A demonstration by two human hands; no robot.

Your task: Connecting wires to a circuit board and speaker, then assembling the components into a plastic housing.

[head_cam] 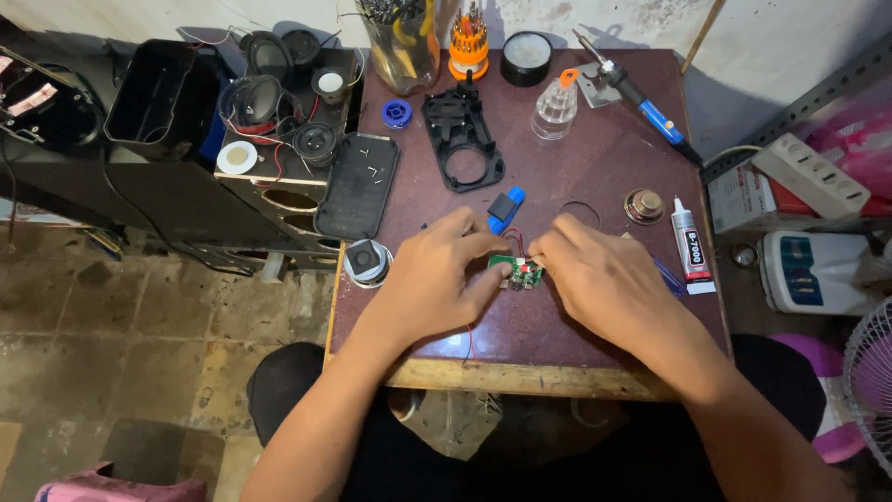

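A small green circuit board (518, 270) with thin red wires lies near the middle of the dark red table (595, 167). My left hand (437, 274) pinches its left edge with thumb and fingers. From the other side, my right hand (595, 274) grips the board's right edge. A blue and black clip-like part (505, 209) lies just behind my fingers. A thin red wire (469, 339) runs from the board toward the table's front edge.
Behind the hands are a black plastic housing frame (462, 139), a blue-handled soldering iron (641, 102), a clear bottle (555, 110), a glue tube (689, 246), a small round speaker (644, 205) and a screwdriver set (468, 42). Speakers and a black cover (358, 186) sit on a box at left.
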